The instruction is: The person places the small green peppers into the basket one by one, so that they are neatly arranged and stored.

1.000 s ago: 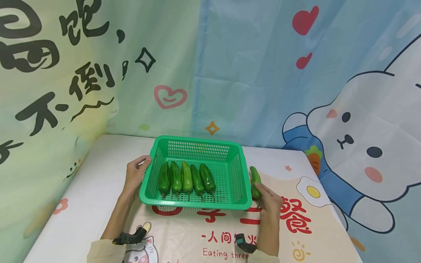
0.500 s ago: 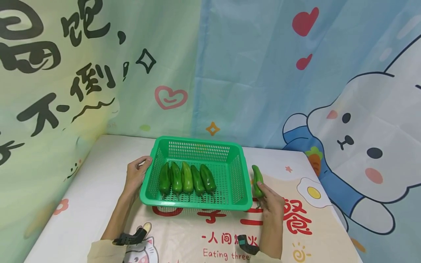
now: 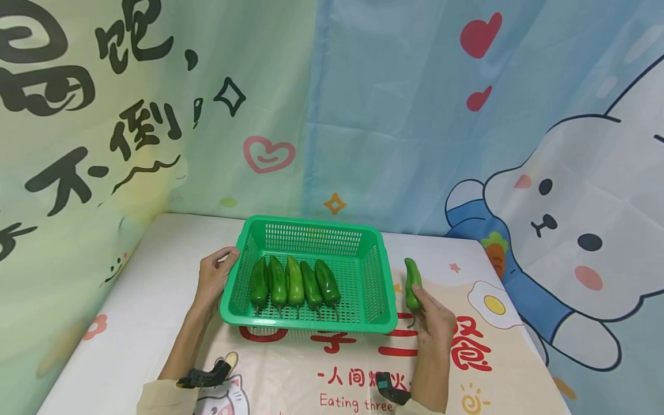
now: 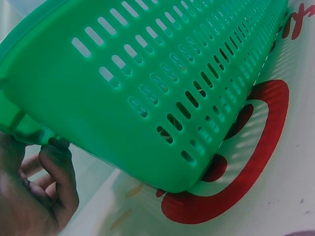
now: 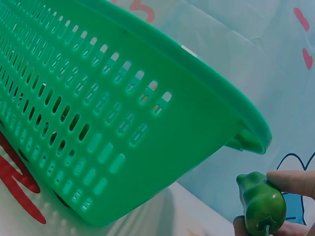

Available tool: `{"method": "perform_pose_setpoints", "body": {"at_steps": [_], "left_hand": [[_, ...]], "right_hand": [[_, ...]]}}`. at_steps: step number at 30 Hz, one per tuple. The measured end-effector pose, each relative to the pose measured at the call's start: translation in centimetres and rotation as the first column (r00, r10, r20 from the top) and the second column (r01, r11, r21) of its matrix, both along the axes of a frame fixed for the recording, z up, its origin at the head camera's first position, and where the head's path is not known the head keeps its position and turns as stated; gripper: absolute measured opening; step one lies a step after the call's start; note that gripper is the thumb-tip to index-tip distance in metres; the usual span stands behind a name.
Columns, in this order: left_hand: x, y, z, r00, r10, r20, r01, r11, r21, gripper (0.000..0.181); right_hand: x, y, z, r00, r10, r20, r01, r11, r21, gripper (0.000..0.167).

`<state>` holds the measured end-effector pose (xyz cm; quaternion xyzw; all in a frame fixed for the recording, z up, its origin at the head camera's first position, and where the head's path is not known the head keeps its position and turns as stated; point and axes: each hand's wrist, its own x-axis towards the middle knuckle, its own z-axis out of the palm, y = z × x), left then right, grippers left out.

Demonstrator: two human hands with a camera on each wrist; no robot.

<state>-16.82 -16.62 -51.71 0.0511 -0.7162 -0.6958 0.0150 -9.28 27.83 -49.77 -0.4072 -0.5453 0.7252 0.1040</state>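
A green plastic basket (image 3: pixel 373 276) with slotted walls stands on the table. Inside, several green peppers (image 3: pixel 294 281) lie side by side toward the left, stems facing the person. The left hand (image 3: pixel 214 276) grips the basket's left rim; in the left wrist view, its thumb and fingers (image 4: pixel 61 164) pinch the edge from below. Just outside the basket's right wall, the right hand (image 3: pixel 434 317) holds one green pepper (image 3: pixel 412 282), tip pointing away and stem toward the person. In the right wrist view, thumb and fingers close round this pepper (image 5: pixel 264 204), apart from the basket.
A white table (image 3: pixel 129 300) carries a beige printed mat (image 3: pixel 363 360) beneath the basket. Behind and to the left hang printed curtains (image 3: pixel 384 144), close to the table's back edge. Each wrist wears a dark strap (image 3: pixel 204 377).
The right hand has moved slightly to the right with its pepper, widening the gap to the basket. The left hand, the basket and the peppers in it have stayed in place.
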Motion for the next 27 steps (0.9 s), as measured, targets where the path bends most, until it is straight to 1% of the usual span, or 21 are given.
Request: {"method": "perform_pose_setpoints", "body": {"at_steps": [2, 3, 7, 9, 10, 13, 14, 16, 19, 20, 23, 27], "left_hand": [[0.0, -0.1, 0.0, 1.0, -0.001, 0.004, 0.001, 1.0, -0.001, 0.05], [0.0, -0.1, 0.0, 1.0, -0.003, 0.005, 0.003, 1.0, 0.0, 0.05], [0.1, -0.2, 0.0, 1.0, -0.005, 0.007, 0.005, 1.0, 0.008, 0.05], [0.1, -0.2, -0.1, 1.0, -0.006, 0.005, 0.006, 1.0, 0.014, 0.05], [0.1, -0.2, -0.1, 1.0, -0.006, 0.005, 0.006, 1.0, 0.014, 0.05], [0.0, -0.2, -0.1, 1.0, -0.006, 0.003, 0.006, 1.0, 0.014, 0.049], [0.0, -0.2, -0.2, 1.0, -0.006, 0.003, 0.005, 1.0, 0.014, 0.049], [0.0, -0.2, -0.2, 1.0, -0.005, 0.001, 0.005, 1.0, 0.012, 0.049], [0.0, -0.1, -0.2, 1.0, -0.005, 0.0, 0.005, 1.0, 0.01, 0.049], [-0.1, -0.1, -0.1, 1.0, -0.004, -0.001, 0.004, 1.0, 0.01, 0.049], [-0.1, -0.1, -0.1, 1.0, -0.005, 0.001, 0.005, 1.0, 0.016, 0.049], [-0.1, 0.0, -0.1, 1.0, -0.004, 0.001, 0.004, 1.0, 0.023, 0.05]], "right_hand": [[0.1, 0.0, 0.2, 1.0, 0.005, 0.006, -0.005, 1.0, 0.008, 0.065], [0.2, -0.1, 0.3, 1.0, 0.005, 0.005, -0.005, 1.0, 0.01, 0.059], [0.4, -0.1, 0.6, 1.0, 0.015, -0.005, -0.015, 1.0, 0.026, 0.045], [0.5, -0.2, 0.8, 1.0, 0.022, -0.015, -0.022, 0.999, 0.031, 0.047], [0.5, -0.2, 0.9, 0.999, 0.03, -0.019, -0.029, 0.999, 0.037, 0.054], [0.5, -0.3, 1.3, 0.998, 0.042, -0.038, -0.041, 0.999, 0.036, 0.061], [0.5, -0.3, 1.5, 0.998, 0.046, -0.045, -0.045, 0.998, 0.032, 0.06], [0.5, -0.3, 1.7, 0.997, 0.05, -0.064, -0.049, 0.998, 0.025, 0.046], [0.6, -0.3, 1.9, 0.995, 0.053, -0.088, -0.052, 0.999, 0.01, 0.013], [0.6, -0.3, 2.1, 0.994, 0.055, -0.095, -0.055, 0.998, 0.006, 0.008], [0.6, -0.3, 2.4, 0.993, 0.062, -0.101, -0.062, 0.998, 0.001, 0.013], [0.6, -0.3, 2.7, 0.992, 0.07, -0.1, -0.07, 0.998, 0.007, 0.011]]}}
